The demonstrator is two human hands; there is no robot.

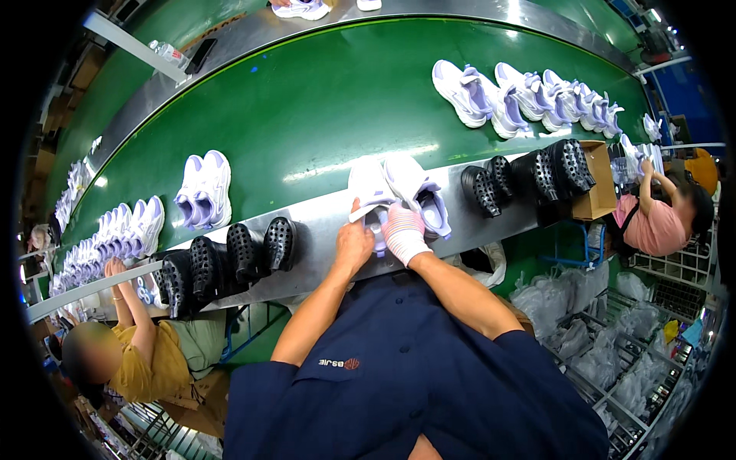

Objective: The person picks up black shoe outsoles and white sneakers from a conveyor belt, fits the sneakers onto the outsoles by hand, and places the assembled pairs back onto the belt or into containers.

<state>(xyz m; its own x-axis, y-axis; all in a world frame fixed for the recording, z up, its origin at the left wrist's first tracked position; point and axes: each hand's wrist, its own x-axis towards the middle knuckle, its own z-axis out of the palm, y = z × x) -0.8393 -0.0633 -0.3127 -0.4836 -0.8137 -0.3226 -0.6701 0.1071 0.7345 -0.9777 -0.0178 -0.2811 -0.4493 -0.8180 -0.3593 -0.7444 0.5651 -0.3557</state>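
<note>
A pair of white and lavender sneakers lies right in front of me, toes pointing away, partly over the steel edge of the green conveyor. My bare left hand (355,242) is closed on the collar of the left sneaker (368,182), at its left side. On the right side of that same opening is my right hand (405,232), in a striped pink and white glove, its fingers curled at the collar. The right sneaker (432,208) rests beside this glove, its opening facing me. Parts of the left sneaker's heel are hidden by my hands.
Black studded shoe lasts (247,251) stand on the steel ledge (322,230) to my left; more lasts (483,189) and a cardboard box (594,184) are right. Sneakers (203,188) line the green belt (307,100). Co-workers sit at both sides. A rack (613,368) holds plastic bags.
</note>
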